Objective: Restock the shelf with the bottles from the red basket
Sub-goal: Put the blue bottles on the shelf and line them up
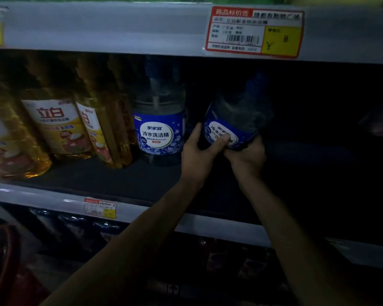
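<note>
Two bare forearms are seen reaching up from the bottom edge into the middle shelf [97, 177], with a red basket [11, 257] partly caught at the lower left corner. A clear bottle [234, 120] is gripped between both hands inside the dark shelf bay. The left hand [197, 149] is wrapped around its left side, with the thumb laid across the label. The right hand [248, 155] is cupped under its base, fingers curled around it. The bottle is tilted, its top leaning to the right and deeper into the bay; whether its base touches the shelf board cannot be told. Its body is transparent, and a blue label with a white oval bearing Chinese characters is wrapped around the lower part; a dark blue top is dimly made out in shadow. Just to its left, apart from it, a matching blue-labelled bottle [158, 129] is stood upright. Further left, yellow bottles [58, 127] are lined up. A red-framed price tag [254, 32] is fixed to the shelf edge above.
</note>
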The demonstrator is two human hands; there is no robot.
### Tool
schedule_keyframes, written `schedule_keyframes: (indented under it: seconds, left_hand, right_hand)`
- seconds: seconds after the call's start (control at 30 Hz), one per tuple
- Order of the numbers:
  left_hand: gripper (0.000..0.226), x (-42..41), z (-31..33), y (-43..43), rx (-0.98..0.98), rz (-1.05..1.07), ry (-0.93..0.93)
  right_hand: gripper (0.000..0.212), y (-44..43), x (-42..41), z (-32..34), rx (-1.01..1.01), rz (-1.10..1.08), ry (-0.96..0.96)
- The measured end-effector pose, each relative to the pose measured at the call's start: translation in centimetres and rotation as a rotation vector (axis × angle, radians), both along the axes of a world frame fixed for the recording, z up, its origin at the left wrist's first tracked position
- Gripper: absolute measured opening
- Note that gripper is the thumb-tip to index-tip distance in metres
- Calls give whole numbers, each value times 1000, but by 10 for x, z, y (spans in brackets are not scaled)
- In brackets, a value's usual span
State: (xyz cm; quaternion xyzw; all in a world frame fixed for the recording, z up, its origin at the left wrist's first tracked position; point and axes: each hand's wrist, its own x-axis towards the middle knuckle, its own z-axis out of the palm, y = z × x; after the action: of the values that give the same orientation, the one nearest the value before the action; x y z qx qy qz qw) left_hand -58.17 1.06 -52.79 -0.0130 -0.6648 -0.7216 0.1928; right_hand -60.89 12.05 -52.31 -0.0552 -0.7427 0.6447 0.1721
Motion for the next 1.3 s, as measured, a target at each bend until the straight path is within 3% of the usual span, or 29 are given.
schedule_keyframes:
  seconds: [0.2, 0.33, 0.4, 0.57, 0.8, 1.0, 1.2, 1.3]
  left_hand:
    - [66, -15, 2, 4, -26, 51, -47]
    - [88, -19, 0, 2, -118, 93, -115]
    - [81, -20, 1, 1, -189, 94, -136]
    - [65, -20, 4, 3, -304, 112, -192]
    - [52, -8, 13, 3, -308, 71, -206]
    - [67, 15, 21, 0, -400, 36, -322]
    - [46, 51, 36, -12, -594, 2, -372]
    - [46, 76, 46, -16, -712, -40, -374]
  right_hand:
    - [54, -5, -16, 4, 114, -44, -45]
    - [36, -8, -23, 6, 218, -45, -81]
    - [31, -9, -25, 8, 284, -62, -101]
    - [35, -8, -26, 4, 361, -79, -85]
    - [42, -7, -22, 3, 273, -86, -72]
    - [73, 2, -5, 5, 60, -50, -105]
    - [58, 20, 37, 8, -66, -99, -171]
    - [61, 27, 63, 16, 11, -50, -210]
